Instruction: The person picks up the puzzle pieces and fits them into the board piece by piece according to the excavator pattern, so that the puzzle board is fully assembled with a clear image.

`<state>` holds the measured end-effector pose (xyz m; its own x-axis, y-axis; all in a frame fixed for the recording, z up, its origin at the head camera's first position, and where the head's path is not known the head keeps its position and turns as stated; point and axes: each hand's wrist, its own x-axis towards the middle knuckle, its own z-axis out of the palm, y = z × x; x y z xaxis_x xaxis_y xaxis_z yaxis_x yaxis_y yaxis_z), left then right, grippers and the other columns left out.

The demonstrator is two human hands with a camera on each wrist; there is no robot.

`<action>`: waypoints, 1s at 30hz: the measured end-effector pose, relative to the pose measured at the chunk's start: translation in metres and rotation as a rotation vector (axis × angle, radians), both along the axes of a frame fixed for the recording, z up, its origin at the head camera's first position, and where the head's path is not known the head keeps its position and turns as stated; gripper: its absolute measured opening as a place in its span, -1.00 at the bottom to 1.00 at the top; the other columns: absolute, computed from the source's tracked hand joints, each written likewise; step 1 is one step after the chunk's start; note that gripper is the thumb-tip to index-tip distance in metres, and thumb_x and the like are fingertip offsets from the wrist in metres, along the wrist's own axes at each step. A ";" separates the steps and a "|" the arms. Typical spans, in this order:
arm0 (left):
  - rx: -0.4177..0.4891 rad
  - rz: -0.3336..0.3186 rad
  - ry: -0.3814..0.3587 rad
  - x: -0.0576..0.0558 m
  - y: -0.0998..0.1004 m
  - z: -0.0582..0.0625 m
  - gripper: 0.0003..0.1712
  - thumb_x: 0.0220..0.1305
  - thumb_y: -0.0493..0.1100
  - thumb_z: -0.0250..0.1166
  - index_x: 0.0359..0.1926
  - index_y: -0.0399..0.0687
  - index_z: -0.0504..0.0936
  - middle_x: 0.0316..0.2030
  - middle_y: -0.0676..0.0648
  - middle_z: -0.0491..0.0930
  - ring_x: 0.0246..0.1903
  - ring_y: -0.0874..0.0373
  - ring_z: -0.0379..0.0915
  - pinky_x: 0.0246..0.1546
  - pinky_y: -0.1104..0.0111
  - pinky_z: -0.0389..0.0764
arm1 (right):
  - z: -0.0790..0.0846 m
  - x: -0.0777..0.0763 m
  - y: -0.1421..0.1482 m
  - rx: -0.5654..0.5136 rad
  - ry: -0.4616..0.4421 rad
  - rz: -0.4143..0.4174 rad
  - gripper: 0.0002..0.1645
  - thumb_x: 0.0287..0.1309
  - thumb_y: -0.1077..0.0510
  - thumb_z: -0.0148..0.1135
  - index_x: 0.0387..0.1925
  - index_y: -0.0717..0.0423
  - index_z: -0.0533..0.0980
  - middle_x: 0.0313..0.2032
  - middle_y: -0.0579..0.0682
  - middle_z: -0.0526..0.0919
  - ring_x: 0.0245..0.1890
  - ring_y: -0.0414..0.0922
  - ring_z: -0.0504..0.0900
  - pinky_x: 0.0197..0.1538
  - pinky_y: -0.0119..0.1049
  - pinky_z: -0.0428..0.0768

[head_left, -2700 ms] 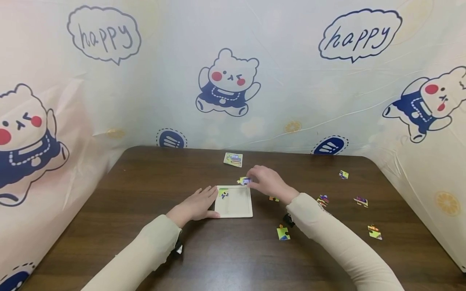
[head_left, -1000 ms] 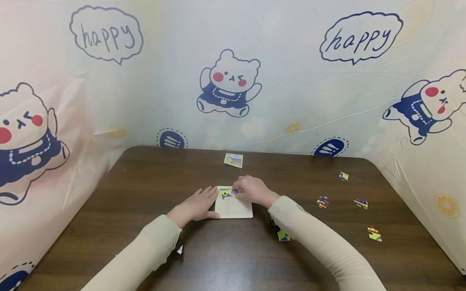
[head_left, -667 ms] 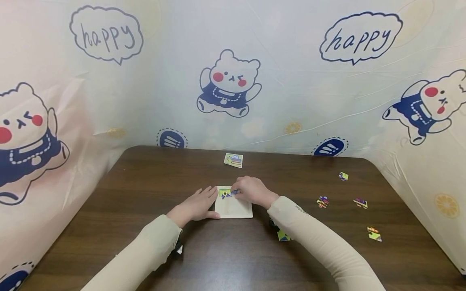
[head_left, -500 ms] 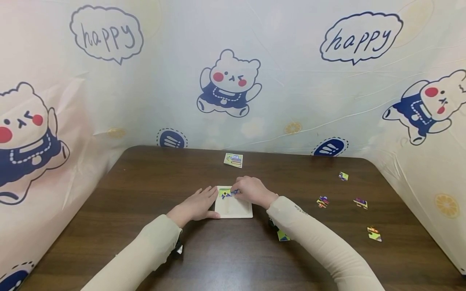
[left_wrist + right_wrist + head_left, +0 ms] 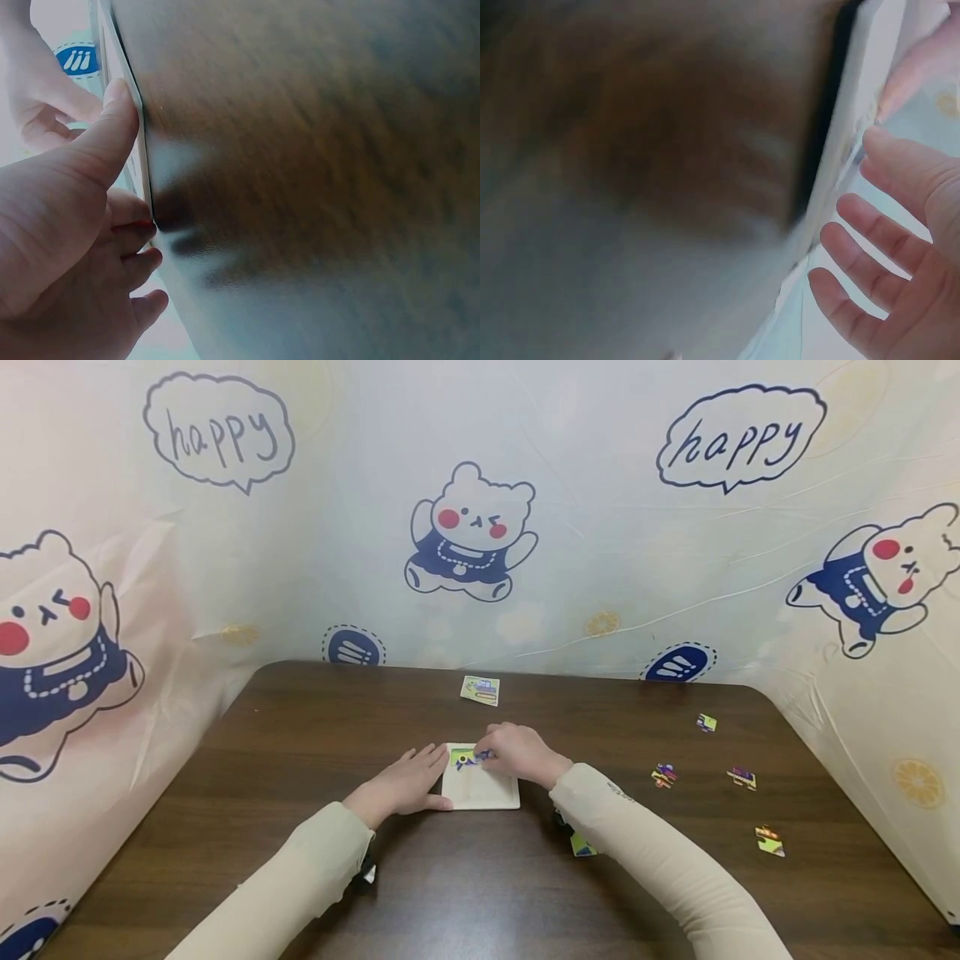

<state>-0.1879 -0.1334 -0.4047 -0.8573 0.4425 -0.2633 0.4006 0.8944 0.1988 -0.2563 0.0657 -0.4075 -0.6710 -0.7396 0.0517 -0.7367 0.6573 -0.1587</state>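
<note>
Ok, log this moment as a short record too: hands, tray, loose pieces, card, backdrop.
Left hand: touches the left side of the white tray
Right hand: thumb and forefinger at a purple piece over the tray; seating unclear
In tray: green piece, far left corner
Loose pieces: four farther right, a fifth partly behind the right sleeve
Picture card: beyond the tray
Backdrop: bears, "happy"

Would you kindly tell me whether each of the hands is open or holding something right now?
Left hand: open, touching the left edge of the white tray.
Right hand: closed, pinching a puzzle piece at the tray.
</note>
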 end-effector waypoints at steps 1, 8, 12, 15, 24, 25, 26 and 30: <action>-0.001 -0.001 0.002 0.000 0.000 0.000 -0.05 0.16 0.21 0.19 0.34 -0.34 0.11 0.36 -0.23 0.00 0.34 -0.11 -0.15 0.27 0.03 -0.05 | 0.001 -0.001 0.002 -0.009 -0.017 -0.010 -0.77 0.08 0.13 0.31 -0.17 0.01 0.66 -0.26 -0.09 0.60 -0.29 -0.17 0.53 -0.27 -0.29 0.52; 0.008 0.002 0.001 0.001 0.001 0.001 -0.05 0.17 0.20 0.19 0.35 -0.33 0.10 0.37 -0.23 -0.01 0.34 -0.11 -0.16 0.27 0.02 -0.06 | 0.014 -0.018 0.038 -0.101 -0.075 -0.157 -0.66 0.14 0.07 0.26 -0.04 0.04 0.59 -0.07 -0.05 0.58 -0.05 -0.11 0.51 -0.03 -0.16 0.47; -0.001 0.000 0.007 0.001 0.001 0.000 -0.05 0.16 0.21 0.19 0.35 -0.32 0.10 0.37 -0.22 -0.01 0.34 -0.11 -0.16 0.27 0.03 -0.06 | 0.026 -0.033 0.077 -0.176 -0.061 -0.245 -0.57 0.12 0.04 0.27 0.01 0.11 0.54 -0.01 0.06 0.54 0.01 0.02 0.47 0.04 -0.02 0.41; 0.000 0.002 0.008 0.000 0.000 -0.001 -0.05 0.16 0.21 0.20 0.35 -0.32 0.11 0.37 -0.22 -0.01 0.34 -0.11 -0.16 0.27 0.03 -0.06 | 0.034 -0.043 0.112 -0.235 -0.069 -0.314 -0.53 0.12 0.06 0.26 0.05 0.17 0.50 0.02 0.14 0.52 0.02 0.09 0.45 0.06 0.03 0.38; -0.005 0.001 0.005 -0.001 0.000 -0.001 -0.04 0.15 0.21 0.20 0.36 -0.31 0.10 0.37 -0.21 -0.01 0.34 -0.11 -0.16 0.28 0.04 -0.06 | 0.038 -0.059 0.211 -0.333 -0.087 -0.522 -0.44 0.18 0.04 0.21 0.12 0.30 0.40 0.01 0.35 0.47 -0.02 0.21 0.44 0.00 0.13 0.36; -0.006 0.001 0.005 -0.001 0.000 -0.001 -0.04 0.16 0.21 0.20 0.35 -0.31 0.10 0.37 -0.21 -0.01 0.34 -0.11 -0.16 0.27 0.04 -0.06 | 0.037 -0.059 0.220 -0.336 -0.086 -0.543 -0.43 0.18 0.03 0.21 0.12 0.31 0.39 -0.01 0.36 0.47 -0.03 0.21 0.45 -0.01 0.13 0.37; -0.005 0.001 0.003 -0.001 0.000 -0.001 -0.04 0.16 0.21 0.20 0.36 -0.31 0.09 0.37 -0.22 -0.01 0.34 -0.11 -0.16 0.27 0.04 -0.06 | 0.035 -0.059 0.229 -0.336 -0.083 -0.564 -0.43 0.18 0.03 0.20 0.11 0.33 0.38 -0.03 0.38 0.48 -0.04 0.22 0.46 -0.01 0.13 0.37; -0.005 0.005 0.000 -0.001 0.000 -0.002 -0.04 0.16 0.21 0.19 0.36 -0.31 0.09 0.37 -0.21 -0.01 0.34 -0.10 -0.16 0.28 0.05 -0.06 | 0.026 -0.055 0.259 -0.358 -0.104 -0.653 -0.38 0.21 0.02 0.17 0.13 0.40 0.32 -0.03 0.42 0.45 -0.04 0.26 0.43 0.00 0.15 0.36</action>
